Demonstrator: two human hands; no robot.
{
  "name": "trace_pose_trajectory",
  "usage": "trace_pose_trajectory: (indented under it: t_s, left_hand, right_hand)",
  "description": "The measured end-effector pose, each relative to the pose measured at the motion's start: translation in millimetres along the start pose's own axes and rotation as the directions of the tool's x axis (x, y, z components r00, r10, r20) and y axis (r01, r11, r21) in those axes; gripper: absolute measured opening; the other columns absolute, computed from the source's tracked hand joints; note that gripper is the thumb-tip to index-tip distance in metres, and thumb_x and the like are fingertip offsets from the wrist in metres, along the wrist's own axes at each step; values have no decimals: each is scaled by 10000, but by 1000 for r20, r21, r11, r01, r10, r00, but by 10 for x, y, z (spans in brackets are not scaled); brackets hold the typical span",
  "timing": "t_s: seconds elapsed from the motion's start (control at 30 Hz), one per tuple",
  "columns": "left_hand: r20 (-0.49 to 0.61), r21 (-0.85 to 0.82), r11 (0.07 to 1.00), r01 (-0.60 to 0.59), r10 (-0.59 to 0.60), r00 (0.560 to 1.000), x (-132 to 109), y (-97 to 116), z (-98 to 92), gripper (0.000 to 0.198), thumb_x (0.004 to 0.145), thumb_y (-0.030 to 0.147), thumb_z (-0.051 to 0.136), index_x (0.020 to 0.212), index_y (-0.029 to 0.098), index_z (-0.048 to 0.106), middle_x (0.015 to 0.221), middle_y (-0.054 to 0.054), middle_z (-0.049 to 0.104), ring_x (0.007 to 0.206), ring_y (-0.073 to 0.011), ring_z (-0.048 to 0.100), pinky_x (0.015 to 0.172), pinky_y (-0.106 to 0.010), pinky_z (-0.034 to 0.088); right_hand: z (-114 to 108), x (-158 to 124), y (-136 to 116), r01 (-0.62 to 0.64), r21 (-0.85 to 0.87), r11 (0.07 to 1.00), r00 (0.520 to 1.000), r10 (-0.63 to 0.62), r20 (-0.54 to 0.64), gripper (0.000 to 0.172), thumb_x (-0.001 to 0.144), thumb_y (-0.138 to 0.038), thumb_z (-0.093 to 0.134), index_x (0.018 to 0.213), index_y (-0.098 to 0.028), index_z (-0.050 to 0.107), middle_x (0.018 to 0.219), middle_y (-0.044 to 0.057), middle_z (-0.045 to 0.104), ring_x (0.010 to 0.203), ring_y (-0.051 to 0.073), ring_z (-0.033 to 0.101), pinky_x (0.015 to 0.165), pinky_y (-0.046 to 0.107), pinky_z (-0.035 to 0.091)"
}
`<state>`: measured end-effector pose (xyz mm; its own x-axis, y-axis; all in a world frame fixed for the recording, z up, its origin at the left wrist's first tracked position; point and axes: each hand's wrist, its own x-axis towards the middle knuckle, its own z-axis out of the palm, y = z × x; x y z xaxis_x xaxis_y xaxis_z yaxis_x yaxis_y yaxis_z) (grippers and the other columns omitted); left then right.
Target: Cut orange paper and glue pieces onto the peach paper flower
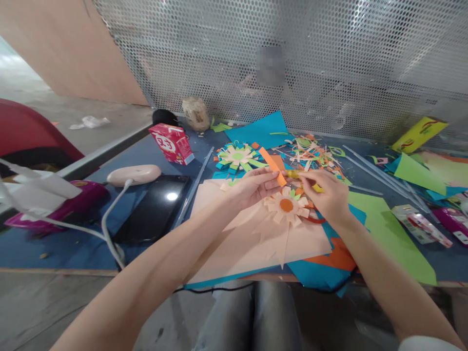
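My left hand (pixel 258 185) pinches an orange paper strip (pixel 272 162) between thumb and fingers, above the middle of the table. Close against it, my right hand (pixel 327 192) has its fingers closed on a small yellow object (pixel 292 173), whose kind I cannot make out; its tip meets the strip. Just below the hands lies a pale peach paper flower (pixel 270 207) with an orange round centre (pixel 286 205). Behind my left hand is a green and cream paper flower (pixel 237 156). Peach paper sheets (pixel 234 248) lie under my wrists.
Paper scraps (pixel 310 151) are heaped behind my hands, near a blue sheet (pixel 259 130). To the left are a black phone (pixel 151 209), a white cabled device (pixel 133 174) and a red box (pixel 171 143). Clear sticks (pixel 380 173) and a green sheet (pixel 387 234) lie right.
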<state>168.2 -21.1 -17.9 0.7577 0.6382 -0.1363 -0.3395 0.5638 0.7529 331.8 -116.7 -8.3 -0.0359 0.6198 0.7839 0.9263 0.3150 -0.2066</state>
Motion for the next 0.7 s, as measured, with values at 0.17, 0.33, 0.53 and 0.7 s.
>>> trace_pose_trajectory:
  t_s: [0.17,0.33,0.53,0.7]
  left_hand:
    - [-34,-39,997,-72,71,997,24,13,-15,122,786,52,507,697,114,563,802,-55,692,783,-140,672,734,-254,533]
    - [-58,-10,993,-114,113,992,39,57,-43,120,793,65,503,706,114,570,762,-57,684,730,-114,664,700,-228,524]
    - [-181,-21,977,-211,204,962,75,161,-116,135,746,58,567,651,139,516,620,12,634,520,-66,599,552,-194,476]
    - [-153,-7,980,-197,193,969,82,154,-125,126,736,66,582,668,146,513,654,0,652,583,-78,627,608,-201,493]
  right_hand:
    - [-104,95,153,-268,164,949,923,302,-239,115,793,-296,538,813,-243,638,800,37,664,648,158,614,659,342,528]
    - [-98,159,400,-383,551,742,820,548,-167,79,713,-295,630,752,-227,629,647,-1,619,537,140,595,578,344,544]
    - [-270,233,804,-339,745,574,657,712,-250,74,674,-238,650,734,-197,636,650,-34,616,594,101,608,667,321,564]
    - [-193,203,574,-376,559,739,798,565,-210,150,705,-258,633,849,-222,653,782,6,668,672,141,642,668,346,566]
